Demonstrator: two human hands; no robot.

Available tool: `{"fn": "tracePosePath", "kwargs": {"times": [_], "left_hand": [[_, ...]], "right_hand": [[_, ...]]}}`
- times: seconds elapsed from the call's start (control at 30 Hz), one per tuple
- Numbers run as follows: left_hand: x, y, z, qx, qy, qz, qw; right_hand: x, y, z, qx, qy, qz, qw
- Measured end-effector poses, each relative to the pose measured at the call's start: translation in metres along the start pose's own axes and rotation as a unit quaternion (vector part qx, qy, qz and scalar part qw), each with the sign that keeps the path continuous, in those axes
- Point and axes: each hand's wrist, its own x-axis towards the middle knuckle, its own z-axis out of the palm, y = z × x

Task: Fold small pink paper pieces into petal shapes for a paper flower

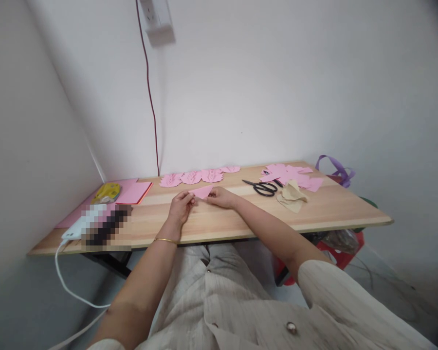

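Between my two hands is a small pink piece of paper [202, 192], folded into a roughly triangular shape, just above the wooden table [219, 218]. My left hand [182, 205] pinches its left corner, thumb and fingers together. On the other side, my right hand [221, 197] grips the right edge, its fingertips partly hidden. Behind the paper, along the wall, lies a row of several pink paper cutouts [191, 177] with jagged edges and cut slits. To the right rest black-handled scissors [264, 188], their blades pointing left.
Pink paper scraps [288, 174] and a crumpled beige cloth [292, 196] lie at the right. At the left are stacked coloured sheets [133, 193], a yellow package [107, 192] and a white device [76, 228] with a cable. A purple ribbon [337, 167] hangs past the right end.
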Motion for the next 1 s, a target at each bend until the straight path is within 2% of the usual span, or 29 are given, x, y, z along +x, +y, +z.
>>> {"fn": "tracePosePath", "kwargs": {"times": [0.17,0.27,0.33,0.4,0.47,0.57,0.73,0.87,1.0], "left_hand": [[0.002,-0.002,-0.003,-0.005,0.000,-0.009,1.000],[0.003,-0.004,-0.004,-0.018,0.001,-0.018,1.000],[0.003,-0.005,-0.002,-0.013,0.005,-0.006,1.000],[0.001,-0.006,0.000,0.011,0.011,0.012,1.000],[0.000,-0.007,0.003,0.047,0.009,0.023,0.999],[-0.002,-0.007,0.006,0.087,-0.007,0.031,0.996],[-0.003,-0.008,0.006,0.127,-0.026,0.049,0.990],[-0.003,-0.008,0.007,0.158,-0.035,0.057,0.985],[-0.004,-0.008,0.007,0.141,-0.013,0.052,0.989]], "right_hand": [[0.001,0.001,0.003,-0.011,0.025,0.011,1.000],[0.002,-0.001,0.003,0.007,0.077,0.025,0.997],[0.003,-0.003,0.002,-0.009,0.148,0.000,0.989],[0.004,-0.005,0.000,-0.059,0.209,-0.055,0.974],[0.005,-0.006,0.000,-0.119,0.233,-0.111,0.959],[0.006,-0.008,0.005,-0.192,0.217,-0.129,0.948],[0.004,-0.014,0.013,-0.253,0.170,-0.084,0.949],[0.002,-0.018,0.014,-0.269,0.166,-0.067,0.947],[0.004,-0.017,0.010,-0.252,0.172,-0.052,0.951]]}}
